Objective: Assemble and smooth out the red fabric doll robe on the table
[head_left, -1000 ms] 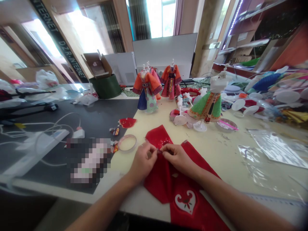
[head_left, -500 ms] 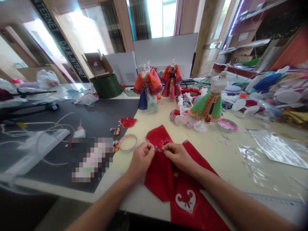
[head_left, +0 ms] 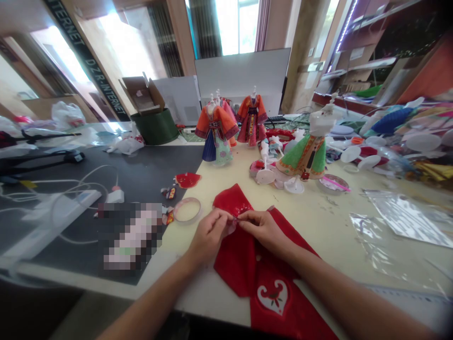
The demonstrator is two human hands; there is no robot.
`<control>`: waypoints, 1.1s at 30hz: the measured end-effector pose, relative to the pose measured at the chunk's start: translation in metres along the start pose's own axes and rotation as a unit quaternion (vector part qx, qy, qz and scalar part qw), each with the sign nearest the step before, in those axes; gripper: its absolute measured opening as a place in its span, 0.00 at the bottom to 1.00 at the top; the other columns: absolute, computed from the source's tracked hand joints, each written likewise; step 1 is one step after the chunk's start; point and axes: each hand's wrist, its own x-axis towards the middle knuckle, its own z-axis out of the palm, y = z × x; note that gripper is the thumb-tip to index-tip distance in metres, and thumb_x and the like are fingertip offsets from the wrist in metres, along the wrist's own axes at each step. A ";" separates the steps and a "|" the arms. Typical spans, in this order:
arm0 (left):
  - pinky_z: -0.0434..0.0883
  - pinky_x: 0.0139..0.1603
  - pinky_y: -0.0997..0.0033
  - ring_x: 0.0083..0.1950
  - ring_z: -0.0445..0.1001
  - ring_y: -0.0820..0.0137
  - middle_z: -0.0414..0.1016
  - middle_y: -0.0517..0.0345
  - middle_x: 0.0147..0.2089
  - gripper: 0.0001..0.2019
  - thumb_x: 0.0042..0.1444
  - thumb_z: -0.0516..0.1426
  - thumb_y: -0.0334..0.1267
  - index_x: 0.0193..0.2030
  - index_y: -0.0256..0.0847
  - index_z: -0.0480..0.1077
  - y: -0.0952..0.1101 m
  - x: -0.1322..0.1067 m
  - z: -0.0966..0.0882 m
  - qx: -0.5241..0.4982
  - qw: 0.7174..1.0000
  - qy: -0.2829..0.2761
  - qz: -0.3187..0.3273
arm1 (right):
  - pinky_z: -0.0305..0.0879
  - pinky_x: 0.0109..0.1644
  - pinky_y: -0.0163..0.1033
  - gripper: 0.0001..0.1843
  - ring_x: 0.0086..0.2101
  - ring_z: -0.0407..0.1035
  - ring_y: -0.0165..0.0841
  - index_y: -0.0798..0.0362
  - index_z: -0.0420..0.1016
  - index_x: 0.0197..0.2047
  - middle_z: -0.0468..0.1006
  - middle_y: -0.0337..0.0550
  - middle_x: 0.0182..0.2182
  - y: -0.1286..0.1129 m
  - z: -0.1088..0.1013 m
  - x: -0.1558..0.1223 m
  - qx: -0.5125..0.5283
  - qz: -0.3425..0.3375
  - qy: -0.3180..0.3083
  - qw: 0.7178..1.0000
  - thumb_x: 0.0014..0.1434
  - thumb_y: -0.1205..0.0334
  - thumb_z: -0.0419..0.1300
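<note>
Pinching at the same small spot, the left hand (head_left: 208, 233) and the right hand (head_left: 264, 229) met fingertip to fingertip over the upper part of the red garment (head_left: 262, 274), which lay flat on the cream table (head_left: 318, 222) at its near edge. Both sets of fingers were closed together on a small pale piece at the cloth's surface, possibly a bit of clear tape or a fastener; too small to identify. Judged stage: work on this one spot was under way and not finished, since neither hand had let go and the cloth was not lifted. The white heart emblem (head_left: 273, 296) lower on the garment was in place and untouched. The grip sat at the far end of the garment, between the embroidered sleeve (head_left: 231, 200) and the main body; most of the cloth ran back toward the person under the right forearm. A tape roll (head_left: 187, 210) lay just left of the left hand, apart from it. Dressed doll stands (head_left: 216, 134) stood well beyond.
</note>
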 end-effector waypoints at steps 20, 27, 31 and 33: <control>0.63 0.46 0.58 0.37 0.69 0.64 0.76 0.55 0.31 0.06 0.57 0.53 0.29 0.32 0.38 0.71 -0.003 0.002 0.007 0.385 0.860 0.107 0.318 | 0.61 0.31 0.34 0.07 0.27 0.66 0.30 0.53 0.72 0.27 0.73 0.37 0.23 0.002 0.006 -0.001 -0.066 -0.036 0.028 0.997 0.54 0.64 0.56; 0.63 0.47 0.60 0.36 0.69 0.66 0.74 0.58 0.30 0.08 0.57 0.52 0.29 0.29 0.40 0.69 -0.004 0.000 0.004 0.320 0.918 0.065 0.225 | 0.58 0.28 0.33 0.09 0.24 0.62 0.27 0.54 0.70 0.24 0.70 0.35 0.20 -0.001 0.006 -0.002 -0.076 -0.033 0.008 0.997 0.54 0.63 0.56; 0.64 0.44 0.62 0.34 0.69 0.68 0.73 0.59 0.29 0.09 0.59 0.51 0.30 0.29 0.41 0.68 -0.001 0.000 0.003 0.309 0.926 0.055 0.212 | 0.61 0.31 0.34 0.07 0.28 0.66 0.30 0.54 0.73 0.29 0.75 0.38 0.26 -0.001 0.004 -0.003 -0.082 -0.033 0.018 0.996 0.54 0.60 0.58; 0.64 0.43 0.62 0.33 0.68 0.68 0.72 0.59 0.28 0.09 0.59 0.51 0.30 0.29 0.40 0.67 -0.001 0.000 0.003 0.312 0.924 0.053 0.216 | 0.62 0.33 0.35 0.06 0.29 0.67 0.31 0.54 0.73 0.29 0.76 0.39 0.27 -0.002 0.004 -0.004 -0.089 -0.035 0.027 0.995 0.53 0.61 0.59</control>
